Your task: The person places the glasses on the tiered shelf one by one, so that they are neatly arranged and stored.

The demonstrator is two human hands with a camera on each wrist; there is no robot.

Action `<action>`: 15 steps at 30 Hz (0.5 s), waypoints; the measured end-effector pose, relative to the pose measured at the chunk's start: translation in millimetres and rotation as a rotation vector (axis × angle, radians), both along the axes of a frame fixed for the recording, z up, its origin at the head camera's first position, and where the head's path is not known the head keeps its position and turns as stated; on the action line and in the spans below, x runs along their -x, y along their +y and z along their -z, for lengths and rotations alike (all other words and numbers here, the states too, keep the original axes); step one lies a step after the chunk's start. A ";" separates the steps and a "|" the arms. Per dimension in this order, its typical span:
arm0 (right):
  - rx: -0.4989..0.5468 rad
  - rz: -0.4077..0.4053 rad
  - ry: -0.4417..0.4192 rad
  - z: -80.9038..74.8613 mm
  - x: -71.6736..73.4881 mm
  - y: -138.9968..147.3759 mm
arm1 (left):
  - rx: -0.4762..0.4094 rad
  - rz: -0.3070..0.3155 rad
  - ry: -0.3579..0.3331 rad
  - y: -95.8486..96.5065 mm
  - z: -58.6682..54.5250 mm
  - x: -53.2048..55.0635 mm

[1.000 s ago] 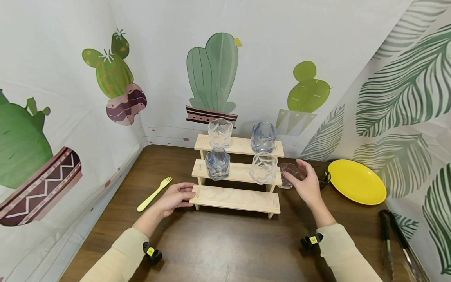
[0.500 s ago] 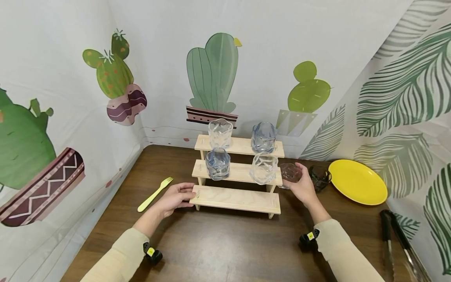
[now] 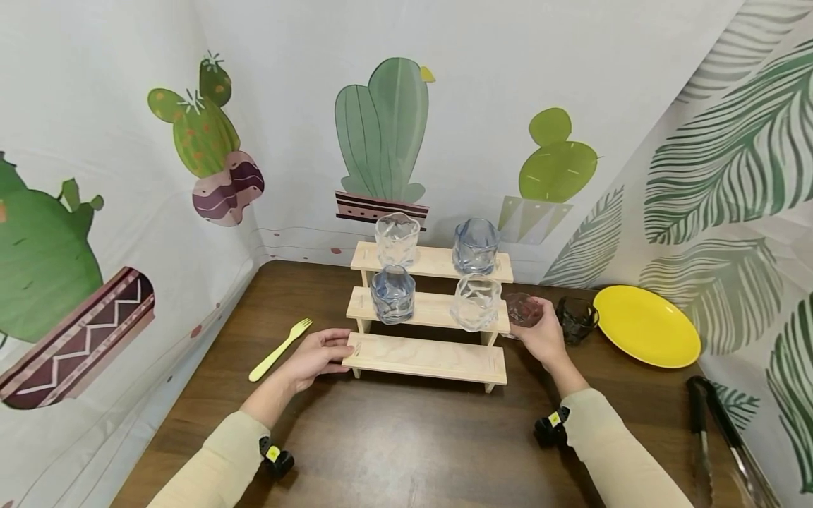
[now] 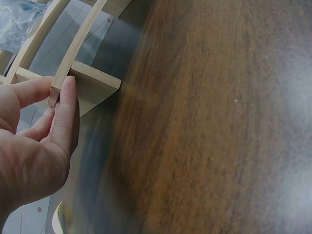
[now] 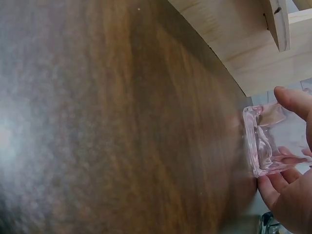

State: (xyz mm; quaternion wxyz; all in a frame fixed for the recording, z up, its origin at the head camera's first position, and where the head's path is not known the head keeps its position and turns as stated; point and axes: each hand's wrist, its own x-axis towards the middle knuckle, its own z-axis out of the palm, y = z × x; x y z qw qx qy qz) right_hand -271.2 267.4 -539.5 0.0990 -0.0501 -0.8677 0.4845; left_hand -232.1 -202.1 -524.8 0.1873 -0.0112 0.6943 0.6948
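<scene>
A three-step wooden display stand [image 3: 425, 356] is in the middle of the head view. My left hand [image 3: 314, 361] pinches the left end of its lowest board; the left wrist view shows thumb and fingers on either side of the board's edge [image 4: 57, 88]. To the right of the stand, my right hand [image 3: 545, 337] grips a pinkish glass tumbler [image 5: 265, 139], its base at or close to the tabletop. A clear tumbler [image 3: 397, 241] and a blue tumbler [image 3: 476, 247] stand on the top step. Another blue tumbler [image 3: 393, 296] and clear tumbler [image 3: 476, 305] occupy the middle step.
A dark tumbler [image 3: 576, 321] stands right of my right hand, beside a yellow plate [image 3: 648, 326]. Black-handled tongs [image 3: 714, 409] lie at the right edge of the brown table [image 3: 394, 444]. A yellow-green fork [image 3: 279, 351] lies left of the stand. Patterned cloth [image 3: 470, 85] hangs behind.
My right hand has closed round the pinkish tumbler, fingers drawing in from its right side. The dark tumbler behind has come into fuller view. My left hand stays on the board.
</scene>
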 end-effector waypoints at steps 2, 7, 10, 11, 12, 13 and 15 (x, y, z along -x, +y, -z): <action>-0.001 0.011 0.006 0.2 -0.3 0.0 | 0.000 -0.002 -0.001 0.1 -0.4 0.1; 0.006 0.037 0.043 0.6 -2.5 -0.5 | -0.005 0.000 -0.004 0.0 -0.3 0.6; 0.025 0.049 0.057 -0.7 -6.4 0.4 | -0.005 0.002 -0.004 -0.1 -0.1 0.6; 0.034 0.050 0.057 -1.3 -8.2 1.0 | -0.005 0.001 -0.005 -0.1 0.0 0.5; 0.043 0.049 0.056 -2.0 -10.2 1.8 | -0.005 0.001 -0.005 -0.1 -0.1 0.4; 0.051 0.050 0.052 -2.8 -12.6 2.8 | -0.005 0.002 -0.006 -0.2 -0.1 0.3; 0.055 0.054 0.045 -5.1 -17.7 5.2 | -0.005 0.002 -0.006 -0.3 -0.1 0.3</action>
